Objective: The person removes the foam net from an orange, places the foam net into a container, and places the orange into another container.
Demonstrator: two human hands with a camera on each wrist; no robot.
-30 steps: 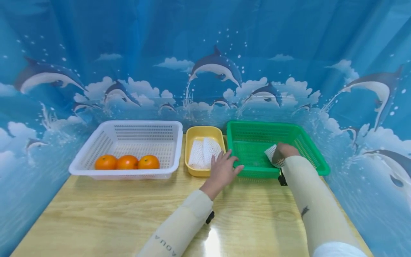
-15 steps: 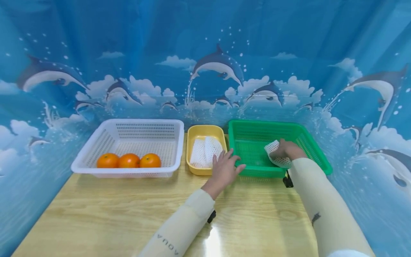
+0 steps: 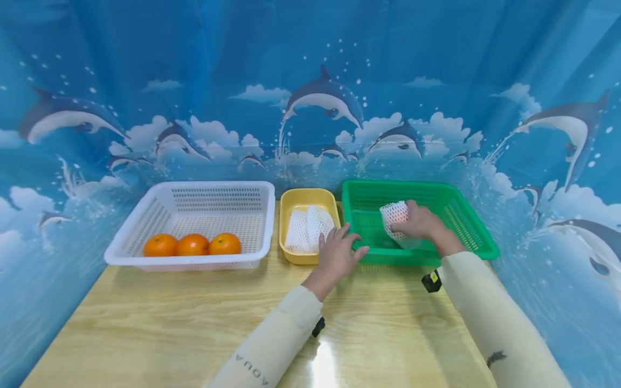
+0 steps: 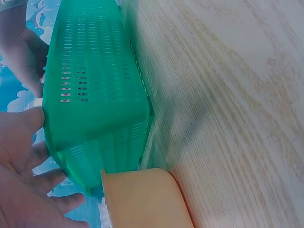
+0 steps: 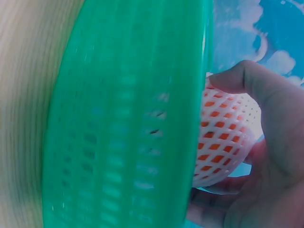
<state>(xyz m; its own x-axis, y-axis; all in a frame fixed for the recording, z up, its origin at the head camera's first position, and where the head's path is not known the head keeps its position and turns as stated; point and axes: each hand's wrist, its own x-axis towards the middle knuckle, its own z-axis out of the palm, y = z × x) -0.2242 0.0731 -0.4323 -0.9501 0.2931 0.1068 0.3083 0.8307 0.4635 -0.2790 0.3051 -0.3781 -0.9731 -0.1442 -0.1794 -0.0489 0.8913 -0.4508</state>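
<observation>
My right hand (image 3: 421,222) grips an orange in a white foam net sleeve (image 3: 395,216) inside the green basket (image 3: 356,186). Orange skin shows through the diamond holes of the netting (image 5: 221,133) in the right wrist view, with the thumb on one side and fingers curled round the other. My left hand (image 3: 336,253) lies with fingers spread over the gap between the green basket and the yellow tub (image 3: 297,258); its thumb (image 4: 32,118) is right at the green rim. Flattened white foam nets (image 3: 305,231) lie in the yellow tub.
A white basket (image 3: 194,261) on the left holds 3 bare oranges (image 3: 192,245) along its front side. The three containers stand in a row at the back of the wooden table (image 3: 194,323), before a dolphin-print curtain (image 3: 310,54).
My right hand has shifted left within the green basket, carrying the netted orange, and more of the hand and net now shows. The left hand has stayed in place.
</observation>
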